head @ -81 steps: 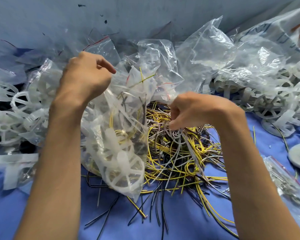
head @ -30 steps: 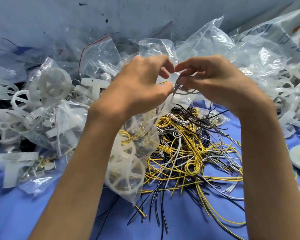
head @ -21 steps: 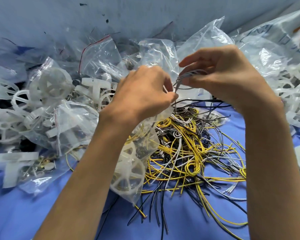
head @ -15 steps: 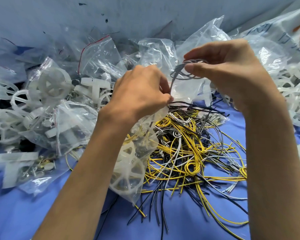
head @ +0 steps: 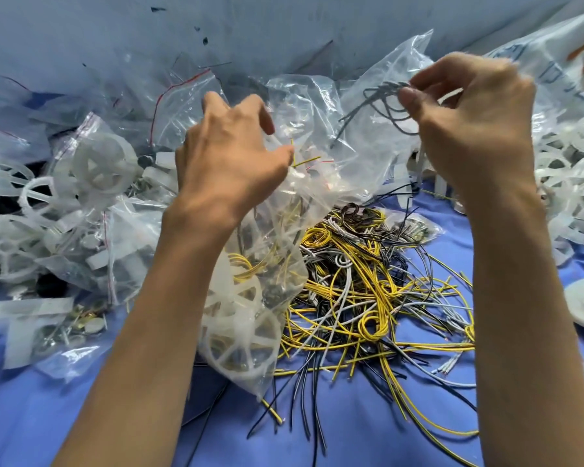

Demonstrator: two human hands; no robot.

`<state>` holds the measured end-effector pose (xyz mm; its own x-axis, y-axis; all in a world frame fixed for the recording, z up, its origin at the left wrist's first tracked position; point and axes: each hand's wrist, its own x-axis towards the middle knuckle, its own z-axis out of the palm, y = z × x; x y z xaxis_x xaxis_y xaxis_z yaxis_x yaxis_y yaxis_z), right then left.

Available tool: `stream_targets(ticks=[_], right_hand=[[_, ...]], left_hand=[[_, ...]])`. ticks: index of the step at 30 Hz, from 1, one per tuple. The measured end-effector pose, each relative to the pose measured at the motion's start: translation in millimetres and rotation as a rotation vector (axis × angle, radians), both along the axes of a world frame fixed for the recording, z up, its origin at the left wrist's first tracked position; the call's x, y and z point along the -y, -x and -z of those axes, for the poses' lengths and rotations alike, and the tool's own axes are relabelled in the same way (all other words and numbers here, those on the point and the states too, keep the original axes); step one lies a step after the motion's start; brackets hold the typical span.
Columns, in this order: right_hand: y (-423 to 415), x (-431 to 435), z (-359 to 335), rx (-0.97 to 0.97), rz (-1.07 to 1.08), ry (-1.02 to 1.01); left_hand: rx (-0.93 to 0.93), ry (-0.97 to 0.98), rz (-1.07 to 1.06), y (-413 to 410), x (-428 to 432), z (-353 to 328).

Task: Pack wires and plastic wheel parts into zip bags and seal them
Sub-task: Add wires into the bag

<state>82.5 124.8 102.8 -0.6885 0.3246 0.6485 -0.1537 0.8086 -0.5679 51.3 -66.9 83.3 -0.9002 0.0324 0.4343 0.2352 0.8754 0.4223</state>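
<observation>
- Above the wire pile (head: 368, 298), a grey wire loop (head: 385, 87) is pinched in the right hand (head: 479, 126).
- Beside it, the zip bag (head: 277, 264) holding a wheel part (head: 236, 328) is gripped at its top by the left hand (head: 226, 163).

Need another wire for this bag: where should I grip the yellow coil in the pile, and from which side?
Probably pinch the yellow coil across its loop, from above: it lies flat atop the wire pile, its tails tangled under others.
</observation>
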Motion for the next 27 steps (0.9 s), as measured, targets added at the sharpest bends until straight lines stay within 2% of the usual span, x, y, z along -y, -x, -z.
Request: stream_targets(ticks=[3,8,10,14,21,24,27], right_hand=[[-0.5,2.4,0.0,0.012,-0.022,0.034],[3.4,4.9,2.8,0.154,-0.083,0.072],[3.7,5.2,4.1,0.206,-0.122,0.105],[2.5,5.4,4.9,0.236,-0.154,-0.010],[-3.4,18.4,-2.6,0.383,-0.433,0.026],[-5.7,19.6,0.5,0.521,-0.538,0.030],[-6.4,13.6,3.6,0.601,-0.528,-0.082]], left_hand=[[0.104,0.041,-0.025,4.5,7.2,0.9],[0.193,0.071,0.093,4.2,11.4,-1.5],[0.189,0.038,0.121,2.1,11.0,-2.1],[0.186,-0.010,0.198,-1.4,11.2,-6.2],[0.192,-0.003,0.473,-18.4,5.5,-19.2],[0.186,0.033,0.470,-19.8,3.8,-19.4],[0.201,0.006,0.474,-19.6,5.0,-19.6]])
